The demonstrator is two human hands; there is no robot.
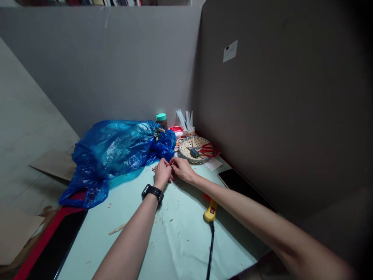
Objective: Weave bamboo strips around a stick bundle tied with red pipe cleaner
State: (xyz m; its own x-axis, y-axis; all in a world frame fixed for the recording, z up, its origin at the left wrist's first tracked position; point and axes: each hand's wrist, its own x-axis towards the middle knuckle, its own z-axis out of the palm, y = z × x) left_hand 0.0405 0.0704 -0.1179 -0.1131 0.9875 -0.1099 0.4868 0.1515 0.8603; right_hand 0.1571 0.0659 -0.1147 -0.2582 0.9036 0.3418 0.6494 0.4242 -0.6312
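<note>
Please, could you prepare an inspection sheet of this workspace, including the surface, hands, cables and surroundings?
Surface: pale green table, with small scraps scattered on it.
Job's things: small red piece between the hands; details too small to tell.
Clutter: blue plastic bag, green-lidded jar, cup of pale sticks, basket holding red scissors and dark spool.
Hands: left hand and right hand close together, fingers closed on the small red piece.
Cables: black cord, attached to the yellow tool.
Surroundings: grey panels behind and at the right.
</note>
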